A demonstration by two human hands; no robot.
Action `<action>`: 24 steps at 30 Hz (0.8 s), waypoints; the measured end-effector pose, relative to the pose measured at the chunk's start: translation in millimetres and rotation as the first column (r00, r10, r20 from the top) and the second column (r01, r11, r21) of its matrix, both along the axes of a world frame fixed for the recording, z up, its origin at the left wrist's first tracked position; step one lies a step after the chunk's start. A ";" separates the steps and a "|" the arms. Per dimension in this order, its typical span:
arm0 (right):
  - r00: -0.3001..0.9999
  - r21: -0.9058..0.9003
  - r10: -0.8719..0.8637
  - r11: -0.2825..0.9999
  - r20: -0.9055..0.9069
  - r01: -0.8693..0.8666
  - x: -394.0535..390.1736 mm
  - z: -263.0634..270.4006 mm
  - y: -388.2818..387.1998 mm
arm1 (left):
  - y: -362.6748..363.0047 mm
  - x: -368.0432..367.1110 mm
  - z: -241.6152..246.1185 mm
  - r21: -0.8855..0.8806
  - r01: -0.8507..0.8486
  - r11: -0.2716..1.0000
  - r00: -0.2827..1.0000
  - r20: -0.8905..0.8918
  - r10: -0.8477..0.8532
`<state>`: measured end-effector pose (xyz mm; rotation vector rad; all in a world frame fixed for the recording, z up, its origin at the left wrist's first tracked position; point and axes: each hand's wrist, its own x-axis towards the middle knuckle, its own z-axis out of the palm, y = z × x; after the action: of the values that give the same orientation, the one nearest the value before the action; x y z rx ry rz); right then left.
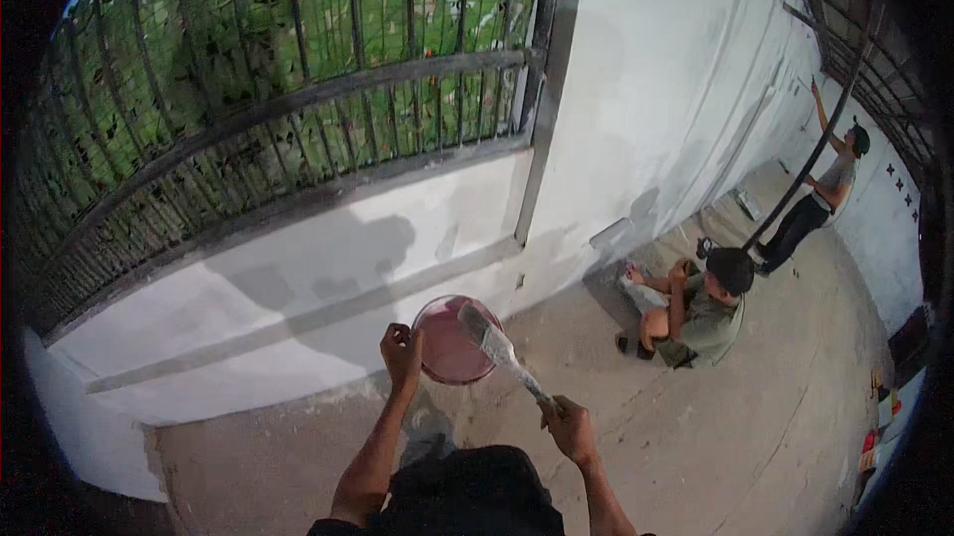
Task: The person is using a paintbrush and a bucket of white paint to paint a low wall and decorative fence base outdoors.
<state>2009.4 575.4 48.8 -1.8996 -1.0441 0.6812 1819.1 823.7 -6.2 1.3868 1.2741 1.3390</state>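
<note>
My left hand [402, 359] grips the left rim of a round paint container [447, 357] with a reddish inside. In my right hand [571, 428] is the handle of a paintbrush [514, 364], which looks smeared with pale paint. The brush points up and to the left, its bristles over the container's opening. Whether the bristles touch what is inside, I cannot tell. Beyond the container stands a low white wall [298, 312] with a grey band along it.
Dark metal bars [320, 89] rise above the low wall. On the concrete floor [671, 432] to the right, a crouching person [700, 312] faces the white wall [641, 104], near a paint roller [611, 233]. Farther back another person [827, 178] stands with an arm raised, near a long dark pole [812, 156].
</note>
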 end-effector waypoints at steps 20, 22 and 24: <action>0.906 -0.005 0.340 0.937 0.251 -0.350 148.6 174.6 261.5 | 237.5 141.9 -45.5 0.027 0.148 0.989 0.972 0.179 -0.151; 0.921 -0.020 0.296 0.953 0.254 -0.301 156.2 173.0 277.4 | 246.6 159.7 -56.6 -0.063 0.143 0.988 0.977 0.169 -0.130; 0.931 -0.021 0.225 0.973 0.289 -0.228 167.0 159.7 287.7 | 247.1 177.8 -72.0 -0.073 0.116 0.991 0.975 0.201 -0.100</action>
<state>2176.4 863.1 208.6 -1.9229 -1.4679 0.5294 1997.0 1070.9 -78.2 1.2157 1.0953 1.2982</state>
